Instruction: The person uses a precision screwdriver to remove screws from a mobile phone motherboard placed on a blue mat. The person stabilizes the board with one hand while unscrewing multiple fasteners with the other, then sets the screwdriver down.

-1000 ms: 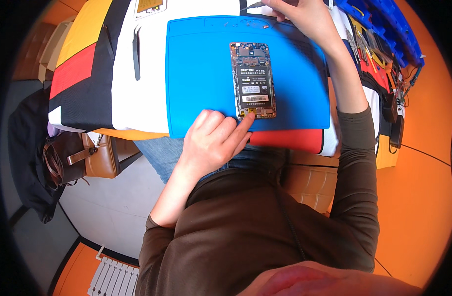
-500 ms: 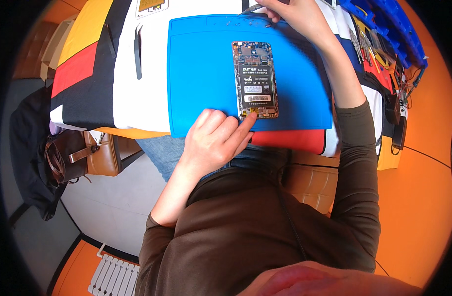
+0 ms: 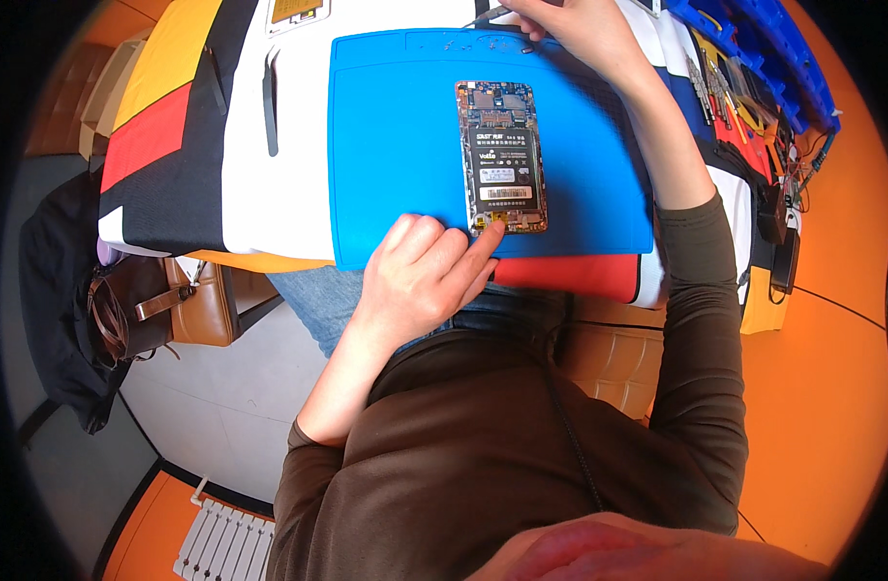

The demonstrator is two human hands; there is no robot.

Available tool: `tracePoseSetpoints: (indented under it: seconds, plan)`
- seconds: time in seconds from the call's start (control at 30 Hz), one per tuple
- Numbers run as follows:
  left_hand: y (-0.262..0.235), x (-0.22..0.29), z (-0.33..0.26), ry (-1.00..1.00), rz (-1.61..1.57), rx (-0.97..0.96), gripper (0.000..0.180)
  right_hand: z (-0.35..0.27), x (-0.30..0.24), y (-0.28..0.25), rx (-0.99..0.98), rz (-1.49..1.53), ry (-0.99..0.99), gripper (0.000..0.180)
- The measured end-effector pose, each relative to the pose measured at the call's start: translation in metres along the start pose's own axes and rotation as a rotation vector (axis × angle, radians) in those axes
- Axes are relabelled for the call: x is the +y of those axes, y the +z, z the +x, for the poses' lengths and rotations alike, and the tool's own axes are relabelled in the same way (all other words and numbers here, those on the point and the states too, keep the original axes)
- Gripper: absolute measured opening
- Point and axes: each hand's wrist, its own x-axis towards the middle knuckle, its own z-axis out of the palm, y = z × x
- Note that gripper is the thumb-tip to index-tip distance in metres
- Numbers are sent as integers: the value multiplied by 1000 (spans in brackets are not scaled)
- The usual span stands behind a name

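An opened phone (image 3: 503, 145) lies on a blue work mat (image 3: 396, 155), its circuit boards and black battery facing up. My left hand (image 3: 420, 276) is at its lower end; the index finger stretches out and touches the phone near a yellow patch, while the other fingers bend loosely and hold nothing. Over the mat's far edge, my right hand (image 3: 570, 27) grips a slim grey pointed tool (image 3: 492, 15), whose kind I cannot make out. Its thin tip is above the mat's far strip, near several tiny screw-like parts (image 3: 451, 45).
Black tweezers (image 3: 271, 102) lie on the patterned cloth (image 3: 304, 174) left of the mat, with another slim dark tool (image 3: 216, 79) beyond. A white card-like piece with a gold panel (image 3: 297, 12) is at the far edge. Several screwdrivers (image 3: 710, 82) and blue bins (image 3: 768, 48) stand far right.
The tool in my right hand has shifted slightly left, its tip now further along the far strip. My left hand and the phone have stayed in place.
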Motion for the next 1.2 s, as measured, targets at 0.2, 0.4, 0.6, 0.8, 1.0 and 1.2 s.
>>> tracePoseSetpoints:
  seconds: [0.2,0.4,0.6,0.8,1.0,1.2]
  plan:
    - [0,0,0,0,3,-4,43,-1,-2,2,6,28,-9,15]
    - [-1,0,1,6,18,-3,46,-1,-4,3,-8,4,10,16]
    - [-1,0,0,8,17,-1,47,-2,-2,3,-23,-5,-8,15]
    - [-2,0,3,5,12,-4,46,-8,-5,0,4,76,-20,14]
    - [-1,-2,1,21,32,-18,43,-65,-32,-16,70,107,-97,11]
    - [2,-5,-2,66,12,22,39,-150,-44,-13,137,46,-88,10]
